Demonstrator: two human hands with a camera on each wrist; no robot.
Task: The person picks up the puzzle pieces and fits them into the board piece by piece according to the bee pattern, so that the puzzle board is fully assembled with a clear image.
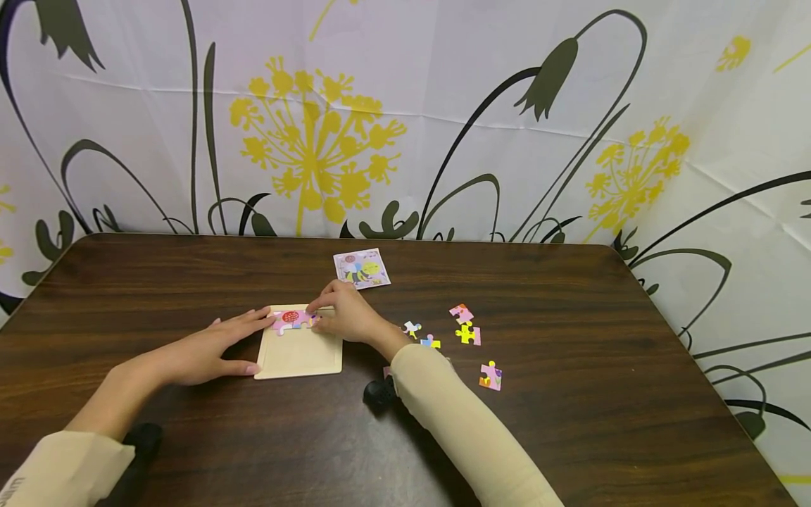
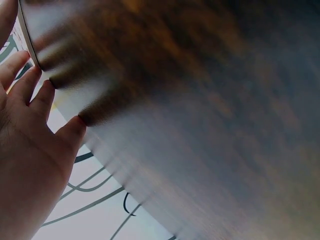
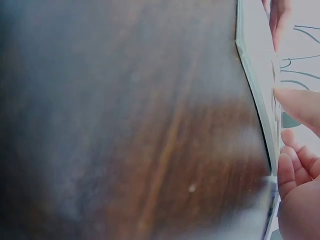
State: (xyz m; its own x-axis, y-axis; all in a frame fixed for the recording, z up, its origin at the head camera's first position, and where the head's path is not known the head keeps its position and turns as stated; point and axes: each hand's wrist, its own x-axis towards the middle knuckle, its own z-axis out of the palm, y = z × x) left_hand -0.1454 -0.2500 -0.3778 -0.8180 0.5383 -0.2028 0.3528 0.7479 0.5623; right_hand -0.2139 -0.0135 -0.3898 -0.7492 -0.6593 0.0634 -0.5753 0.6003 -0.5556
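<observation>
A shallow pale wooden puzzle tray (image 1: pixel 298 355) lies on the table. Pink puzzle pieces (image 1: pixel 291 318) with a red round print fill its upper left part. My left hand (image 1: pixel 209 348) steadies the tray's left side, its fingers extended to the upper left corner and its thumb at the lower left one. Over the tray's top edge, my right hand (image 1: pixel 350 313) pinches a puzzle piece (image 1: pixel 313 320) between thumb and forefinger, against the pieces lying there. That piece is mostly hidden by the fingers. In the right wrist view the thumb (image 3: pixel 300 105) reaches over the tray's rim (image 3: pixel 255 95).
Behind the tray lies a square picture card (image 1: pixel 362 269) with a bee. Loose puzzle pieces (image 1: pixel 467 334) are scattered to the right, some partly behind the right forearm. A patterned curtain (image 1: pixel 443 141) hangs behind the dark wooden table (image 1: pixel 570 338).
</observation>
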